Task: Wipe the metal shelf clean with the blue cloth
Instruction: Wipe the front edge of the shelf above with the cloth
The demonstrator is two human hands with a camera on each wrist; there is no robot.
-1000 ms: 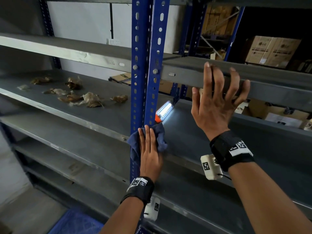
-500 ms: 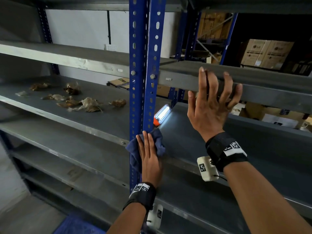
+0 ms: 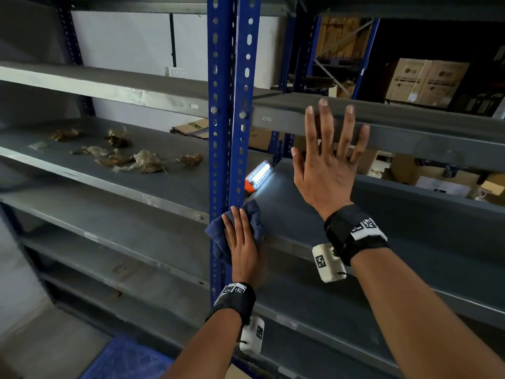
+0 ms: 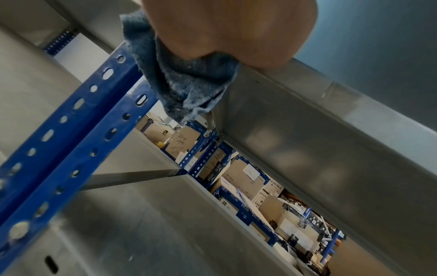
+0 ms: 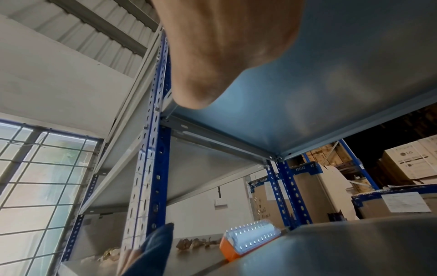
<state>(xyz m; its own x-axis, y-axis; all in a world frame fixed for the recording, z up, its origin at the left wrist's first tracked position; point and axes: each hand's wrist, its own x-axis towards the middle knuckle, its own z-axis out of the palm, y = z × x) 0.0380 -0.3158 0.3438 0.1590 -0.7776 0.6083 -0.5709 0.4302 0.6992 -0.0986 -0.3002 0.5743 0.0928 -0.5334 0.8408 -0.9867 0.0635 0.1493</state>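
Observation:
The blue cloth (image 3: pixel 252 218) (image 4: pixel 189 80) (image 5: pixel 153 248) lies bunched on the front left corner of the grey metal shelf (image 3: pixel 396 214), against the blue upright post (image 3: pixel 232 105). My left hand (image 3: pixel 241 242) presses flat on the cloth with straight fingers; part of the cloth hangs over the shelf's front lip (image 4: pixel 307 130). My right hand (image 3: pixel 328 160) is raised with its fingers spread, the fingertips resting on the front edge of the shelf above (image 3: pixel 410 132). It holds nothing.
A lit orange-based LED lamp (image 3: pixel 258 177) (image 5: pixel 250 239) lies on the shelf just behind the cloth. Dry leaves (image 3: pixel 131 160) litter the left shelf section. Cardboard boxes (image 3: pixel 426 80) stand behind the rack. A blue mat (image 3: pixel 123 359) lies on the floor.
The view has shifted slightly. My left hand stays pressed on the cloth at the post, and my right hand stays spread at the upper shelf edge.

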